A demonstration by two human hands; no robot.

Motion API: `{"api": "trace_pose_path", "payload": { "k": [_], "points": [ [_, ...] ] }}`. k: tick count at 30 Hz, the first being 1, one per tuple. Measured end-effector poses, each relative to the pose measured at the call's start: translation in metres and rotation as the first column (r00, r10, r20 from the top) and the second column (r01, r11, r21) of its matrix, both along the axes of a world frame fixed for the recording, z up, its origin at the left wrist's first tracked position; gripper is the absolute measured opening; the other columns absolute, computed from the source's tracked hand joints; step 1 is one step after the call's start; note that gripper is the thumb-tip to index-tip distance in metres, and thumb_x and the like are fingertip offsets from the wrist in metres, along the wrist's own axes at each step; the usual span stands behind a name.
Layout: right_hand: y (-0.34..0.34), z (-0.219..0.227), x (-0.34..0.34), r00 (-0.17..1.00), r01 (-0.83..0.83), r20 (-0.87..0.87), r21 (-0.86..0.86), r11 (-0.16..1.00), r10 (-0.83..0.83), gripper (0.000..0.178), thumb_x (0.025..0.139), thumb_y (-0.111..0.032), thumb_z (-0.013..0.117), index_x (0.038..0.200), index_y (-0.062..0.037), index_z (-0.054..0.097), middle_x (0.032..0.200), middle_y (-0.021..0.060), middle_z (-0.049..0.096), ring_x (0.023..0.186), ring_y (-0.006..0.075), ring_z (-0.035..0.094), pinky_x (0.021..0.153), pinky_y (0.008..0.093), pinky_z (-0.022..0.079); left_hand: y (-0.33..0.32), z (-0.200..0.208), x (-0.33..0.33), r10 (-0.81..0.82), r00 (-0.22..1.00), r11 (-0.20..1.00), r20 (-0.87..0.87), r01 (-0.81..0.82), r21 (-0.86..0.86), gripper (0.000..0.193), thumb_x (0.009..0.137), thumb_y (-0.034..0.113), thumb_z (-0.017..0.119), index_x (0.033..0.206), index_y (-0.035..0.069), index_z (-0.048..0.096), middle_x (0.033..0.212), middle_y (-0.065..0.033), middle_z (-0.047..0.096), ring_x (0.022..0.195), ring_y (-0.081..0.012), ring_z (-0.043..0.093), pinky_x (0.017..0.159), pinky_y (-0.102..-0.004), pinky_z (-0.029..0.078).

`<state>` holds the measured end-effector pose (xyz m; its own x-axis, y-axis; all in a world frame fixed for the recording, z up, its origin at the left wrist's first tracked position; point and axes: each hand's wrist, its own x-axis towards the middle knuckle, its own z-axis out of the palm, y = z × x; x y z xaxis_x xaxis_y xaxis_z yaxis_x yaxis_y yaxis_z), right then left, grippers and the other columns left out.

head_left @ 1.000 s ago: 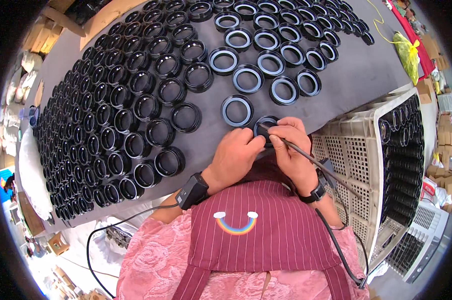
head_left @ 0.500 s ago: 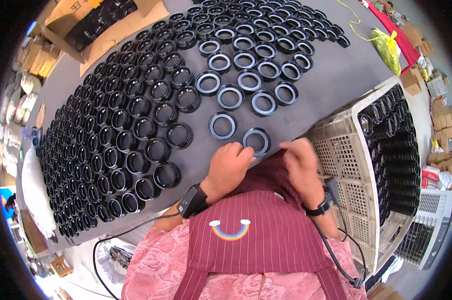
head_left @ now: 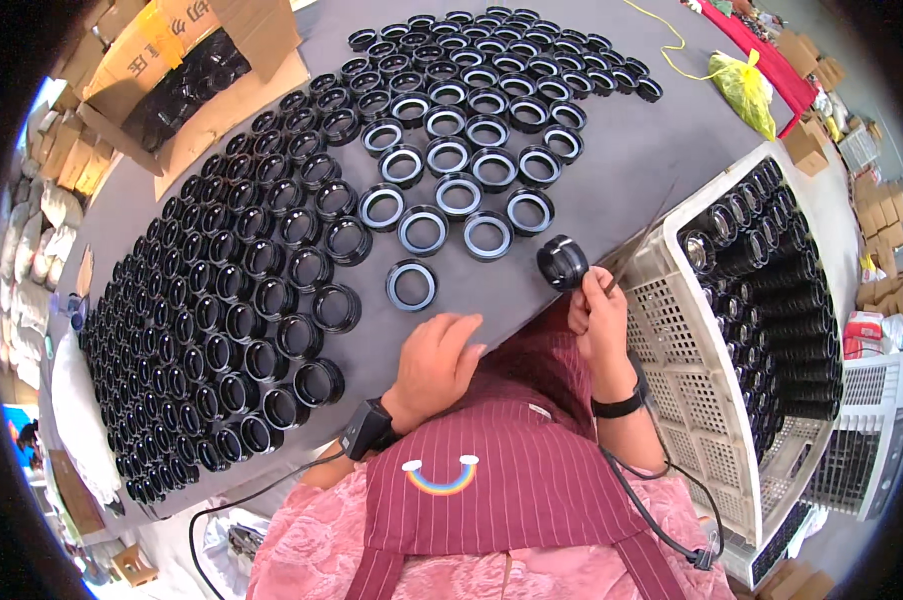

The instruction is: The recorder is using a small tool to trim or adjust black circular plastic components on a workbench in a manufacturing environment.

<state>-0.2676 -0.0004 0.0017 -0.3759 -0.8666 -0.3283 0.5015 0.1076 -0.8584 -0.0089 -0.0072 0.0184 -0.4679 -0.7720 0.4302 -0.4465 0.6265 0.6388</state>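
My right hand (head_left: 602,325) is up near the table edge, fingers clamped on a black ring-shaped cap (head_left: 563,262) held tilted just above the grey table (head_left: 632,150); a thin rod-like tool (head_left: 640,232) runs from the same grip toward 1 o'clock. My left hand (head_left: 434,362) lies flat on the table, fingers loosely together, holding nothing. The two hands are apart, the left at 8 o'clock from the right.

A lone black ring (head_left: 412,285) sits at 11 o'clock from my left hand, near but not touching. Beyond it, at 12 o'clock, a loose cluster of rings with pale insides (head_left: 459,160). At 9 to 10 o'clock, dense rows of black rings (head_left: 212,330) fill the table. At 3 o'clock from my right hand, a white perforated crate (head_left: 687,350) holds stacked black rings. Cardboard box (head_left: 172,70) at far 11 o'clock; yellow bag (head_left: 744,85) at 1 o'clock.
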Motion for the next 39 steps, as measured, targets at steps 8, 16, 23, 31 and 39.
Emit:
{"api": "trace_pose_path", "payload": {
  "k": [8, 16, 23, 31, 39],
  "points": [
    [-0.016, -0.011, -0.007, 0.989, 0.141, -0.045, 0.037, 0.989, -0.139, 0.019, 0.105, -0.023, 0.053, 0.116, -0.0072, 0.053, 0.071, 0.0043, 0.056, 0.043, 0.0076, 0.038, 0.038, 0.0246, 0.028, -0.009, 0.008, -0.011, -0.059, 0.998, 0.998, 0.017, 0.059, -0.01, 0.039, 0.083, 0.012, 0.072, 0.119, 0.002, 0.062, 0.106, -0.0195, 0.064, 0.093, -0.0388, 0.063, 0.079, -0.0445, 0.051],
    [0.012, -0.048, -0.009, 0.686, -0.051, -0.722, -0.169, 0.984, -0.089, 0.031, 0.096, -0.007, 0.061, 0.126, -0.0016, 0.058, 0.094, 0.0106, 0.068, 0.075, 0.0148, 0.062, 0.067, 0.0272, 0.049, -0.012, 0.008, -0.012, -0.062, 0.998, 0.998, 0.005, 0.062, -0.018, 0.038, 0.083, 0.012, 0.073, 0.119, 0.002, 0.063, 0.106, -0.0192, 0.065, 0.094, -0.0388, 0.063, 0.081, -0.0455, 0.05],
    [-0.027, -0.021, -0.023, 0.587, -0.128, -0.808, -0.042, 0.991, 0.042, 0.056, 0.097, -0.011, 0.057, 0.151, -0.0041, 0.042, 0.115, 0.0144, 0.069, 0.091, 0.0174, 0.064, 0.088, 0.0311, 0.051, -0.055, 0.046, -0.045, 0.018, 0.99, 0.976, 0.139, 0.013, -0.218, 0.036, 0.081, 0.014, 0.074, 0.115, 0.006, 0.065, 0.105, -0.0138, 0.062, 0.099, -0.0322, 0.058, 0.084, -0.0439, 0.045],
    [0.009, -0.02, -0.012, 0.852, -0.09, -0.521, -0.044, 0.995, 0.054, 0.025, 0.1, -0.015, 0.057, 0.119, -0.0043, 0.069, 0.074, -0.005, 0.056, 0.063, 0.0038, 0.048, 0.056, 0.0213, 0.038, -0.12, 0.017, -0.117, 0.199, 0.853, 0.915, 0.483, 0.015, -0.403, 0.013, 0.077, 0.02, 0.073, 0.086, 0.01, 0.072, 0.093, -0.0061, 0.059, 0.096, -0.0262, 0.056, 0.083, -0.0394, 0.042],
    [0.045, -0.034, -0.01, 0.69, 0.017, -0.675, -0.348, 0.937, -0.263, 0.053, 0.109, -0.045, 0.037, 0.097, -0.0023, 0.066, 0.08, 0.0006, 0.057, 0.066, 0.0069, 0.049, 0.06, 0.0235, 0.04, -0.062, 0.018, -0.086, 0.039, 0.864, 0.905, 0.501, 0.182, -0.385, 0.009, 0.078, 0.016, 0.062, 0.078, 0.01, 0.068, 0.09, -0.0059, 0.055, 0.092, -0.0242, 0.054, 0.077, -0.0378, 0.042]
  ]
}}
